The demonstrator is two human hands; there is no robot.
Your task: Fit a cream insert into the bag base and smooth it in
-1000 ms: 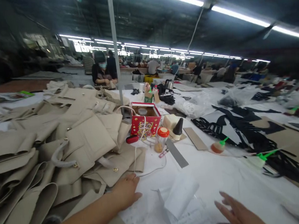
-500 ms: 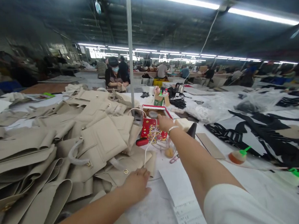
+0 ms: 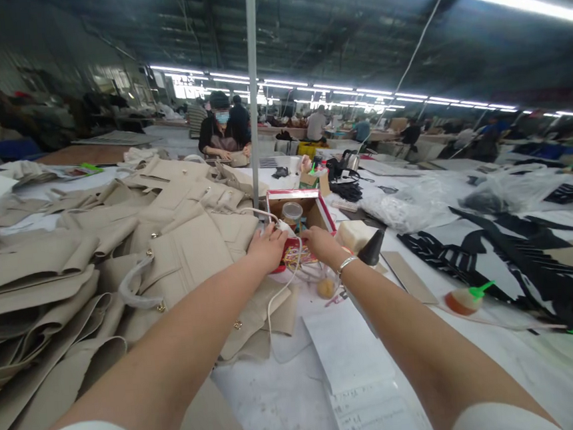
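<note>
A red box (image 3: 327, 213) with a pale rim stands at the middle of the table. Inside it is a clear, round-lidded jar (image 3: 292, 210). My left hand (image 3: 268, 249) grips the box at its near left corner, beside a white cord (image 3: 297, 267) that hangs over the front. At the near right side my right hand (image 3: 322, 246), with a bracelet on the wrist, has its fingers curled over the box edge. Colourful patterned red material (image 3: 294, 253) shows between the hands. The fingertips are partly hidden.
Beige bag pieces (image 3: 183, 244) are heaped on the left. A metal pole (image 3: 254, 97) rises behind the box. Nearer are written papers (image 3: 349, 357); at right lie green-nozzled bottles (image 3: 464, 300), a black cone (image 3: 372, 247) and black cut pieces (image 3: 445, 254). A person (image 3: 223, 133) works across the table.
My left hand has moved forward from the cord's near end on the table to the box. More of the box's inside and the jar now shows. My right hand stays at the box.
</note>
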